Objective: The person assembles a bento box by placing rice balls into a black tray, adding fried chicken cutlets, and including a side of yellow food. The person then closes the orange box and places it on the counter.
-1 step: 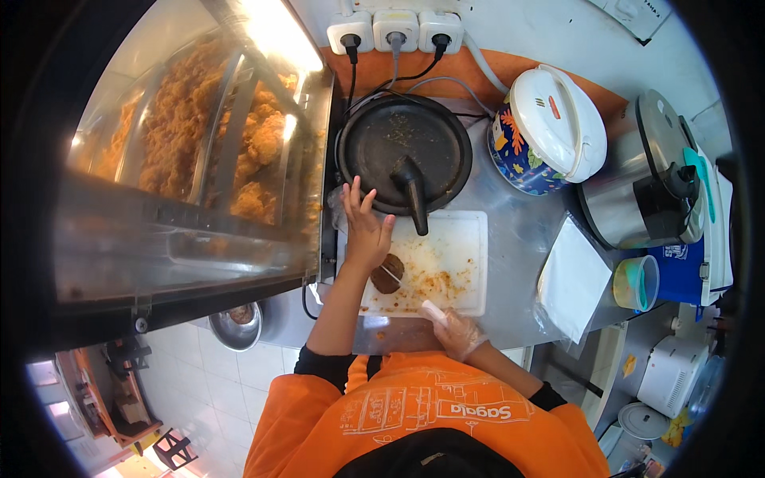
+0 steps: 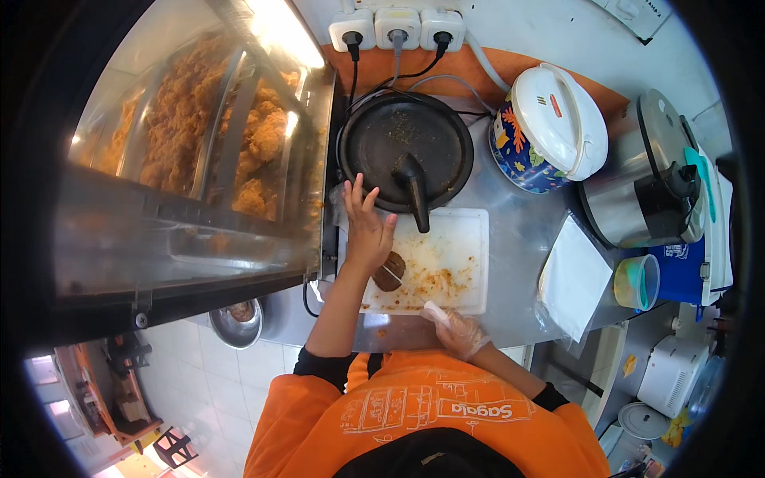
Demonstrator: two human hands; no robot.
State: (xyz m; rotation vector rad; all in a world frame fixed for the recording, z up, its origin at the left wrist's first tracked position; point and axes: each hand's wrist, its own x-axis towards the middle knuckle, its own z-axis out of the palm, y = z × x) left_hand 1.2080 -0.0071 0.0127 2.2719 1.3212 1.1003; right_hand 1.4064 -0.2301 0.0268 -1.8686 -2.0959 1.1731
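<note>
My left hand (image 2: 366, 231) is bare, its fingers stretched out and apart, over the left end of a white cutting board (image 2: 476, 255). Its fingertips overlap the rim of a black stone mortar (image 2: 374, 151); whether they touch it I cannot tell. Beside the wrist, partly hidden by it, lies a round brown patty (image 2: 384, 281). A clear plastic glove covers my right hand (image 2: 464, 334), closed round the white handle of a knife (image 2: 433, 311). The thin blade seems to run up left across the patty. A black stone pestle (image 2: 412, 187) rests in the mortar, its handle over the board.
Fried food fills a lit glass cabinet (image 2: 199, 207) at left. A lidded patterned container (image 2: 550, 131) and a steel cooker (image 2: 637, 183) stand back right. White sheets (image 2: 575, 279) in plastic and a tub (image 2: 636, 283) lie nearer. A metal bowl (image 2: 239, 334) sits below the cabinet.
</note>
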